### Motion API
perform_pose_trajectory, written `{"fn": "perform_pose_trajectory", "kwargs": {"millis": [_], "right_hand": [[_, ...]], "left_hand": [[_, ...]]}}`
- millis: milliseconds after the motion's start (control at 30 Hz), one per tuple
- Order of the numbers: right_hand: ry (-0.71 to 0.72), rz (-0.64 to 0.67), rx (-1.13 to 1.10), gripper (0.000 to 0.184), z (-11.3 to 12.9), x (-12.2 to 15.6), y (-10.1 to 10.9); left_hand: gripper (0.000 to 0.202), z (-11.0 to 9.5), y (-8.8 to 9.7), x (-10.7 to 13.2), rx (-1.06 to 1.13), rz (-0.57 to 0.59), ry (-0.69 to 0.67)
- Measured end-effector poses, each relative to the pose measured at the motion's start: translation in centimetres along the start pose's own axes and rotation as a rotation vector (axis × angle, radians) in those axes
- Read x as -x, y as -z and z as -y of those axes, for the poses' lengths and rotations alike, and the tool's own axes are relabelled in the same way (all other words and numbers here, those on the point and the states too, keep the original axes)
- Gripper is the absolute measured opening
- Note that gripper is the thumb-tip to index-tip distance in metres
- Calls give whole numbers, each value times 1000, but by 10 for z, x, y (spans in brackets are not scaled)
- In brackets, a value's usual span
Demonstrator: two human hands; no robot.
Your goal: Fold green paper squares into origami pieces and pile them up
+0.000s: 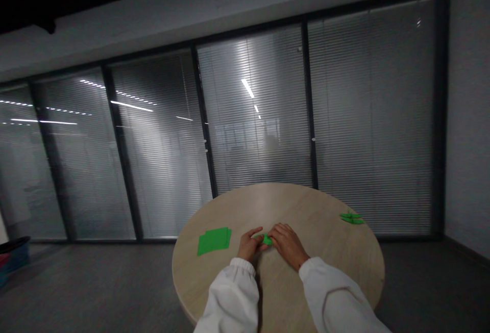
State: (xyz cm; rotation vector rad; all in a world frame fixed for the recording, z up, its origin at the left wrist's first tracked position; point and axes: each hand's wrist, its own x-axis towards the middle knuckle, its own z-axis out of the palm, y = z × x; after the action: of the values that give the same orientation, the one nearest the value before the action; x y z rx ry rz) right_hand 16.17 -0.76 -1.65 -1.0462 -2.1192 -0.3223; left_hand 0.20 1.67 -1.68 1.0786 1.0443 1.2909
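My left hand [248, 245] and my right hand [287, 244] meet over a small folded green paper piece [267, 239] lying on the round wooden table [306, 205]. Fingers of both hands are curled and press on the paper from either side. Most of the piece is hidden under my fingers. Both arms are in white sleeves.
A small stack of flat green paper sheets [214, 240] lies left of my hands. A finished folded green paper figure [351, 218] sits near the table's right edge. Behind the table is a glass wall with closed blinds [260, 119]. A dark bin [13, 256] stands at far left on the floor.
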Motion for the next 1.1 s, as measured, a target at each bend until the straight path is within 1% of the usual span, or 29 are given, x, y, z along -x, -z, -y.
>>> {"fn": "perform_pose_trajectory", "kwargs": {"millis": [300, 433, 567, 667, 733, 767, 867, 933, 967, 1000, 1100], "right_hand": [[-39, -14, -92, 20, 1, -1, 4], [-44, -28, -128, 22, -1, -1, 2], [-27, -40, -200, 27, -2, -1, 0], [-38, -42, -250, 29, 0, -2, 0], [-90, -64, -320, 30, 2, -2, -1], [-143, -93, -375, 31, 2, -3, -2], [-364, -149, -579, 39, 1, -5, -9], [-490, -121, -709, 32, -2, -7, -16], [-510, -99, -769, 27, -4, -7, -20], [-501, -65, -824, 24, -6, -8, -24], [-511, -21, -935, 24, -11, -9, -33]], "left_hand": [[26, 1, 2, -3, 43, 28, 12], [30, -2, 0, 1, 62, 37, -7], [36, -5, 0, 5, 10, 3, -27], [36, -5, 2, 4, -31, -26, -59], [36, -4, 4, 2, -68, -39, -105], [36, -4, 5, 1, -86, -42, -137], [36, -3, 7, -1, -146, -38, -231], [34, -4, 8, -1, -185, -31, -260], [33, -4, 8, -1, -198, -27, -269], [33, -4, 7, -1, -207, -21, -277], [33, -6, 6, -1, -218, -12, -295]]}}
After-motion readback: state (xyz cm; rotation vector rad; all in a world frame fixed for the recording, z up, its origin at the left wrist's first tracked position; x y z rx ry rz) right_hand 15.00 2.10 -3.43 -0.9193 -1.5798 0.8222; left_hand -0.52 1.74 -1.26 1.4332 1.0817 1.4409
